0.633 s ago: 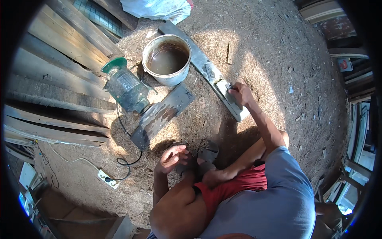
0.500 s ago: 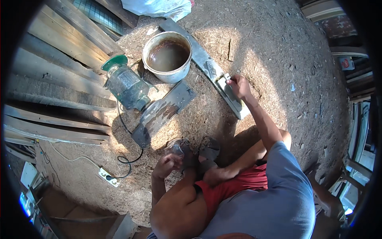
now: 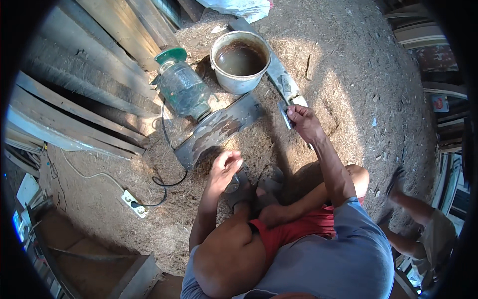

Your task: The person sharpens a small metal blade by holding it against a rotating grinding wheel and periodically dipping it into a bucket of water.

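Note:
My right hand (image 3: 304, 123) grips a flat metal blade (image 3: 285, 115) between thumb and fingers, above a long narrow grey board (image 3: 278, 67) on the ground. A small pale block (image 3: 298, 101) shows on that board just beyond my fingertips; my hand hides the board's near part. My left hand (image 3: 223, 172) is raised over my feet, its fingers loosely bent and nothing visible in them. In front of it lies a worn, dark-patched plank (image 3: 219, 130). Behind the plank stands a white bucket (image 3: 242, 82) of murky liquid.
A green-topped machine (image 3: 183, 87) with a dark cord lies beside the bucket, near stacked planks (image 3: 89, 84) at left. The cord runs to a white power strip (image 3: 134, 203). A white plastic sack (image 3: 244, 7) is at the back. Another person's leg (image 3: 416, 209) shows at right.
My right hand has come slightly down and nearer, lifting the blade off the board. My left hand has risen forward and right. The view has shifted, and another person shows more at right.

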Demonstrator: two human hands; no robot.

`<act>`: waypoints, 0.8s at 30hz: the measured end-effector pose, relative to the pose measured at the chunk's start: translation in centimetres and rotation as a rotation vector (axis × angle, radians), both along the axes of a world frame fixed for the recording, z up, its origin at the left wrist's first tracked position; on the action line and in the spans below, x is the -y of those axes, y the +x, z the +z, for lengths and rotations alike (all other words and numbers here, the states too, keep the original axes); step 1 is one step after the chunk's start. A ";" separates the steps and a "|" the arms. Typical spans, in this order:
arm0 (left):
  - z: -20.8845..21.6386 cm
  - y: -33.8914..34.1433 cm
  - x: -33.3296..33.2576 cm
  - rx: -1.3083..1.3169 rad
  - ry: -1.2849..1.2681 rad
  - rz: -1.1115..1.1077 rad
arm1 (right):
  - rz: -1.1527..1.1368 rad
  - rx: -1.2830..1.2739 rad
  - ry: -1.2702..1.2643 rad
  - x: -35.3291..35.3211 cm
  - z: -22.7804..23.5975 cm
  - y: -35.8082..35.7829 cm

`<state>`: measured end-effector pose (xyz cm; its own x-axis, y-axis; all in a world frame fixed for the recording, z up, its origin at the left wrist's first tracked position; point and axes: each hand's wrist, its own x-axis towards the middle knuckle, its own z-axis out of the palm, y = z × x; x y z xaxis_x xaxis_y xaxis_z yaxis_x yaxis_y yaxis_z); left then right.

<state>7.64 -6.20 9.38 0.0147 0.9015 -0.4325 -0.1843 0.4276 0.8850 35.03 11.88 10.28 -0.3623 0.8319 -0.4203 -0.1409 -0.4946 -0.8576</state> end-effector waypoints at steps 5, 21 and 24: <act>0.8 1.9 -3.4 0.208 0.148 0.106 | 0.235 0.057 0.046 5.7 3.1 -4.5; 1.0 0.4 -1.7 0.442 0.070 0.267 | 0.356 0.048 0.093 11.2 2.3 -6.7; 1.5 1.1 -2.0 0.467 0.100 0.263 | 0.224 -0.028 -0.014 11.7 1.7 -7.0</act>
<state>8.71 -4.24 10.85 -0.0469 0.9372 -0.3455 -0.6565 0.2318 0.7178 27.99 0.16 12.02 -0.5488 0.7239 -0.4181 -0.0501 -0.5277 -0.8480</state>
